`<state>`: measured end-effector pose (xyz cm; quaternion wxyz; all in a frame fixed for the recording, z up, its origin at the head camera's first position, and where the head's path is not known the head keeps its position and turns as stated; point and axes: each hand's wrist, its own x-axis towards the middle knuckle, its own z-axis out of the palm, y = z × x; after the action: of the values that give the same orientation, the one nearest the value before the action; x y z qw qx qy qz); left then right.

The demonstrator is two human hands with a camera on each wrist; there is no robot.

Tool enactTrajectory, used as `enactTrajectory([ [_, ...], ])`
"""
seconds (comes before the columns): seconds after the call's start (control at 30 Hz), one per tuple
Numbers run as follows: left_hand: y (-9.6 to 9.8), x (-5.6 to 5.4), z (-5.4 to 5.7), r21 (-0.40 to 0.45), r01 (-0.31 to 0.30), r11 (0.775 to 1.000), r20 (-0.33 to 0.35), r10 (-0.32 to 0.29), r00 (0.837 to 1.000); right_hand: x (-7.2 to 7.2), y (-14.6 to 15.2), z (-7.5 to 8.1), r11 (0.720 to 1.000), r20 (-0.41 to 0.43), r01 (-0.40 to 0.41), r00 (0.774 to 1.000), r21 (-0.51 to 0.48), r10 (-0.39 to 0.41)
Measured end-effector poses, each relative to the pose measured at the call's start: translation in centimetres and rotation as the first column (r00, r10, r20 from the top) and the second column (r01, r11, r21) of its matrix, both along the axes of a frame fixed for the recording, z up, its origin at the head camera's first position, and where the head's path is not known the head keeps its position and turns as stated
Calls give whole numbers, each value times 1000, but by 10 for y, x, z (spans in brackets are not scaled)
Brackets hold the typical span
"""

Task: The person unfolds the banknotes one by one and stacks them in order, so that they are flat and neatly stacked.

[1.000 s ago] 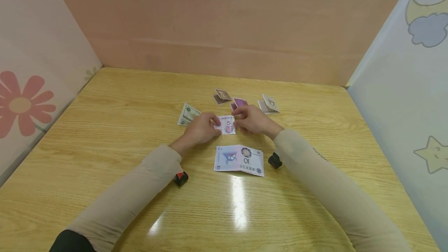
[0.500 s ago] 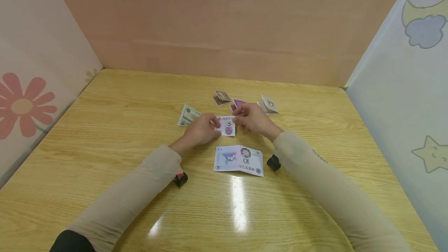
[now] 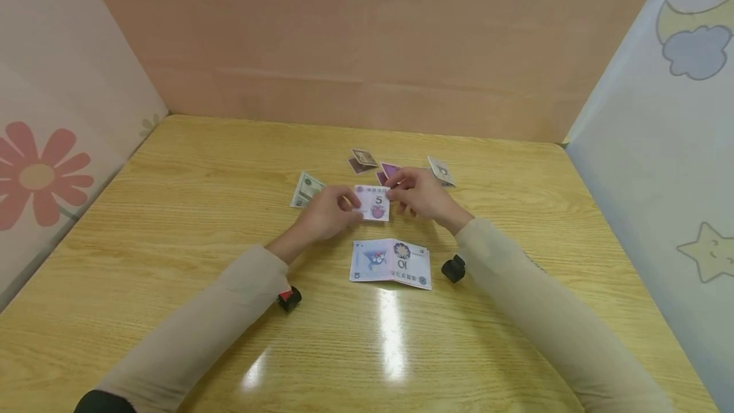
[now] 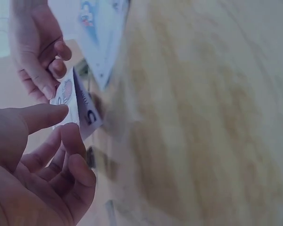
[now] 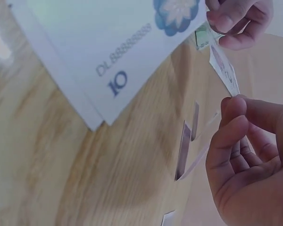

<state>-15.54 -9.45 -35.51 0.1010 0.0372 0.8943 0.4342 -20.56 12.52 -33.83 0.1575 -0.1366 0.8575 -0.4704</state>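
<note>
Now | left hand (image 3: 328, 214), right hand (image 3: 420, 195): each grip pinching thin paper 5-note (image 3: 374, 202) | glossy woodgrain table (image 3: 172, 209)

Large "5" printed on the small pink-and-white note (image 3: 373, 202) held up between both hands at mid-table. "10", seen upside down from the head view, on the bluish note (image 3: 392, 263) lying nearer; in the right wrist view, "10" again with serial "DL 88888888". Small "2" on the green note (image 3: 305, 188) at left.
</note>
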Motion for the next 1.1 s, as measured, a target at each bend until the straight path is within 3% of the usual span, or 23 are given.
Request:
enactTrajectory([
  [0.1, -4, 2, 6, 82, -25, 996, 6, 25, 1000, 2, 3, 4, 1000, 6, -10, 1000, -15, 10],
  [0.33, -17, 3, 13, 243, -54, 968, -52, 69, 996, 9, 13, 14, 998, -20, -6, 1000, -61, 5],
  [0.63, -15, 5, 17, 430, -81, 899, 41, 70, 997, 23, 15, 27, 994, -57, -27, 998, -101, 22],
  [0.8, -11, 7, 21, 482, -74, 873, 60, 52, 997, 29, 17, 29, 993, -77, -45, 996, -112, 37],
  [1.1, -9, 10, 22, 528, -56, 848, 38, 43, 998, 36, 21, 29, 989, -86, -59, 995, -134, 48],
])
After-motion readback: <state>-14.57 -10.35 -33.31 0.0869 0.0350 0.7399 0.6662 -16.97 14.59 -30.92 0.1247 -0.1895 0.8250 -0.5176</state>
